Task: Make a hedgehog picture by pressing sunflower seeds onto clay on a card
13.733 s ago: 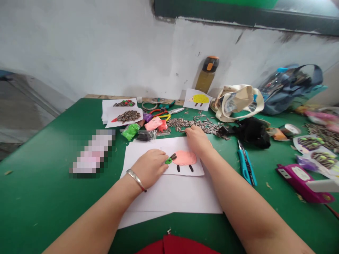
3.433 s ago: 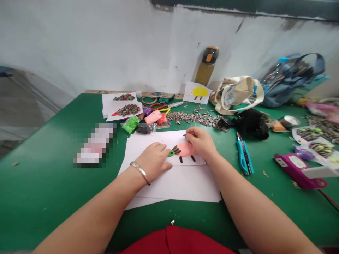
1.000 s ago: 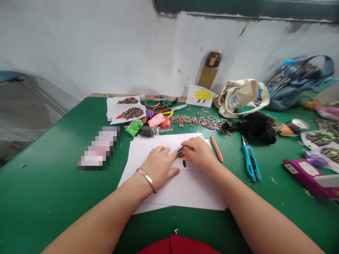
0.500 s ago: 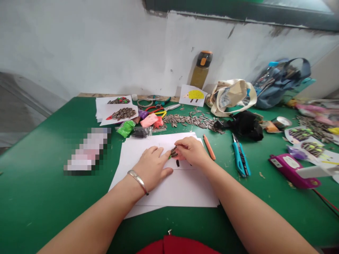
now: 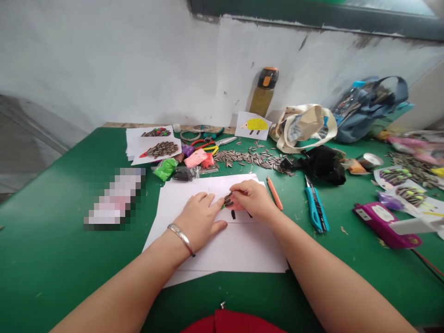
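Note:
White paper sheets [image 5: 194,247] lie stacked on the green table, and on the top one sits a pink clay animal shape [image 5: 239,203]. It has black legs, a bit of green at its left end and several striped sunflower seeds [image 5: 228,202] on it. My left hand [image 5: 201,217] rests on the paper, fingers spread, its index fingertip at the shape's left end. From the right, my right hand [image 5: 251,196] bends over the shape with thumb and fingers pinched on a sunflower seed at its upper left. That hand hides much of the pink clay.
Loose sunflower seeds [image 5: 243,158] and bagged clay [image 5: 196,158] lie behind the paper. To the right are an orange clay stick [image 5: 274,193], a teal box cutter [image 5: 315,208] with its blade showing, and a magenta device [image 5: 383,226]. A pixelated object [image 5: 116,199] lies left.
My right fingers have shifted very slightly at the shape's upper left. My left hand stays practically in place.

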The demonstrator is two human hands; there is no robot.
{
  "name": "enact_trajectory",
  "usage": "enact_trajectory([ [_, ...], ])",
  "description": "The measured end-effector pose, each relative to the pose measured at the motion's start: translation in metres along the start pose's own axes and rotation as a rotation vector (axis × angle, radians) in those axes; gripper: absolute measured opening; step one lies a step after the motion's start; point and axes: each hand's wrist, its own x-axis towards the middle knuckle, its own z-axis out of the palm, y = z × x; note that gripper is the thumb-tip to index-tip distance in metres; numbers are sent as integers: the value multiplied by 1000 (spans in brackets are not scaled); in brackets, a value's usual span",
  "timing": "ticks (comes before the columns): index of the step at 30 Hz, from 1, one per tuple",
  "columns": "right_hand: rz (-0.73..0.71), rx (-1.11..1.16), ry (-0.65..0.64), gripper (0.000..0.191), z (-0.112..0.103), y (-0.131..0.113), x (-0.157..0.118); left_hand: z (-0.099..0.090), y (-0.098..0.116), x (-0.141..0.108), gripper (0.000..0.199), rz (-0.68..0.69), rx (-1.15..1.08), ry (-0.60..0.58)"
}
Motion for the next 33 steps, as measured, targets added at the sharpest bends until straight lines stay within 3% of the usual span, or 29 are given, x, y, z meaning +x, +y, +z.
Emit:
enact_trajectory([
  [25, -123, -210, -30, 25, 9, 4, 2, 0, 3, 1, 51, -26, 20, -25],
  [33, -29, -178, 52, 24, 3, 9, -1, 2, 2, 0, 51, -18, 16, -20],
])
